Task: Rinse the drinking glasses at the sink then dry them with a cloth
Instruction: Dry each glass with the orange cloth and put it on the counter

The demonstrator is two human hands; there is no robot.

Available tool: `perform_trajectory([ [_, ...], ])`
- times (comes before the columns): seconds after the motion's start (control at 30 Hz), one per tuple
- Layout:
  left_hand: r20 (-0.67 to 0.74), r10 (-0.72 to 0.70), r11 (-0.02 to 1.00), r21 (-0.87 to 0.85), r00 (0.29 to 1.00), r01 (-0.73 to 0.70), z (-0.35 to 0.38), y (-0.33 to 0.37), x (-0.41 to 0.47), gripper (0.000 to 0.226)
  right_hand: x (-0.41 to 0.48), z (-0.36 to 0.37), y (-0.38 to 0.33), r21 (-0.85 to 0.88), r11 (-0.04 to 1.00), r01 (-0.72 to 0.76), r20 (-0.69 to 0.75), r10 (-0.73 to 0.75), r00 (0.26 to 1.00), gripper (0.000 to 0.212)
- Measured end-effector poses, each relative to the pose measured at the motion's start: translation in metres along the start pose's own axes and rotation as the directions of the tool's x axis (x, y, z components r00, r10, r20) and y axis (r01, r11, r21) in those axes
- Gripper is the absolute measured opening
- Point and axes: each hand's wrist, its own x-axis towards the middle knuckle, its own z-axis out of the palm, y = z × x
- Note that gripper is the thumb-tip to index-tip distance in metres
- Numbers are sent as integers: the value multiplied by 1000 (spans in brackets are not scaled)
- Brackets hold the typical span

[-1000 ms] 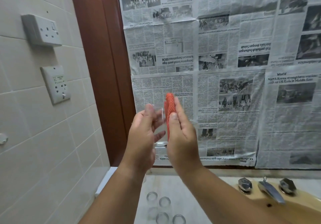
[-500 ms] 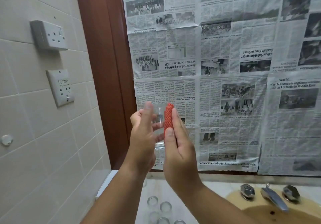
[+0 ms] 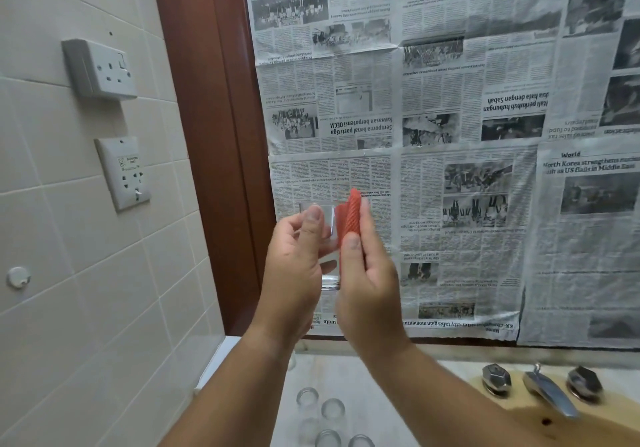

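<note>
Both hands are raised in front of a wall papered with newspaper (image 3: 450, 134). The left hand (image 3: 294, 266) has its grip closed around a clear drinking glass (image 3: 327, 238), held upright with the thumb reaching up near the rim. The right hand (image 3: 367, 273) pinches a folded orange cloth (image 3: 349, 224) between thumb and fingers, pressing it against the right side of the glass; whether part of the cloth reaches inside the rim is hard to tell through the clear wall. Below, on the pale surface (image 3: 381, 412), several more glasses (image 3: 320, 415) stand upright in a cluster. To the right a chrome tap (image 3: 549, 394) sits over a yellowish sink (image 3: 606, 426). Two wall sockets (image 3: 104, 68) sit on the tiled wall at left.
</note>
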Motion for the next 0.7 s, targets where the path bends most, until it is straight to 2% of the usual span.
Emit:
perform_trajectory([
  [0.13, 16, -41, 999, 28, 999, 41, 4, -2, 0, 45, 21, -1, -7, 5, 1000, 7, -17, -7, 1000, 52],
  [0.27, 15, 1, 1000, -28, 1000, -1, -1, 2, 2, 65, -12, 6, 1, -7, 999, 46, 25, -46, 999, 52],
  [0.47, 10, -39, 998, 58, 999, 38, 1, -1, 2, 47, 26, 1, -6, 9, 1000, 7, -32, -7, 999, 55],
  [0.6, 13, 5, 1000, 22, 1000, -5, -4, -4, 9, 70, 1, 9, 6, 19, 1000, 11, 25, -12, 1000, 53],
  [0.7, -16, -12, 999, 50, 1000, 13, -5, -5, 10, 52, -6, 9, 13, 0, 1000, 18, 16, -18, 1000, 52],
])
